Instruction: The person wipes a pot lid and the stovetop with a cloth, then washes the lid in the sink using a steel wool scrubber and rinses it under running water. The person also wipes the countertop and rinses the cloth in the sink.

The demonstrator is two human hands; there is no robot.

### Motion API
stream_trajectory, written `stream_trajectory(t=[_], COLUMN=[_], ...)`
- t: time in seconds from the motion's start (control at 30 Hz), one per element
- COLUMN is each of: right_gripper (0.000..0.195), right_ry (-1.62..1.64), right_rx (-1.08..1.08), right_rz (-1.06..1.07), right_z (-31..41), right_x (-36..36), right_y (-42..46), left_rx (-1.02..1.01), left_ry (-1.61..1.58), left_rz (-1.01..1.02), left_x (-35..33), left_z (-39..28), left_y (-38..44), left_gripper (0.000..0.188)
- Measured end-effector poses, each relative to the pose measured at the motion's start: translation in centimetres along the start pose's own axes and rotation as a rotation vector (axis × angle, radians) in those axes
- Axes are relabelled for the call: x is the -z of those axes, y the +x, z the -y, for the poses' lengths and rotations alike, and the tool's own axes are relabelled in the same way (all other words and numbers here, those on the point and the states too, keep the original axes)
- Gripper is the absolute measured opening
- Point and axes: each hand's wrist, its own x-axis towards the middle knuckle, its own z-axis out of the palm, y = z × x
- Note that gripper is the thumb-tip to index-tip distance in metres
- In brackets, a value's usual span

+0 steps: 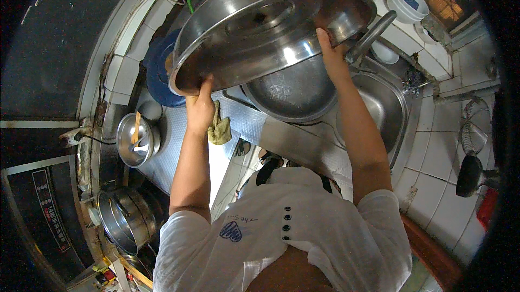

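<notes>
A large, wide stainless steel basin point(252, 28) is held up and tilted, its hollow side facing me. My left hand point(200, 107) grips the rim at its lower left, thumb over the inside. My right hand point(334, 58) grips the same rim further right, also with the thumb inside. Below the raised basin, a second round metal basin point(292, 93) rests at the edge of the steel sink point(375, 105). A thick tap spout or pipe point(371, 38) slants just right of my right hand. A yellow-green cloth point(219, 127) lies on the metal counter below my left hand.
Stacked metal bowls point(140, 154) with a wooden-handled utensil stand at the left, near a blue round lid or basin point(162, 72). White bowls point(406, 1) line the tiled ledge at the top right. A large metal pot point(122, 221) is at the lower left. Utensils hang on the right wall.
</notes>
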Motion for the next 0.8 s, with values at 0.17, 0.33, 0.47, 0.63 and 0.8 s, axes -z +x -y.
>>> stream_trajectory(t=[0.17,0.33,0.47,0.63,0.8], right_gripper=[0.053,0.044,0.043,0.044,0.045], right_ry=[0.234,0.238,0.382,0.499,0.464], right_rx=[0.072,0.079,-0.005,-0.066,-0.08], right_rz=[0.054,0.189,0.314,0.41,0.467], right_z=[1.7,1.8,2.4,2.0,2.3], right_x=[-0.5,-1.5,-2.7,-4.2,-4.6], right_y=[-1.8,-2.8,-4.1,-4.3,-4.5], left_rx=[0.059,-0.05,0.122,0.177,0.13], left_ry=[-0.058,0.003,-0.334,-0.461,-0.429], left_rz=[-0.01,-0.002,-0.034,-0.05,-0.054], left_x=[-0.7,-1.4,-3.5,-4.4,-5.1], left_z=[0.2,0.6,-1.4,-1.0,-1.2], left_y=[0.4,0.6,0.8,1.1,1.2], left_gripper=[0.028,0.03,0.034,0.033,0.027])
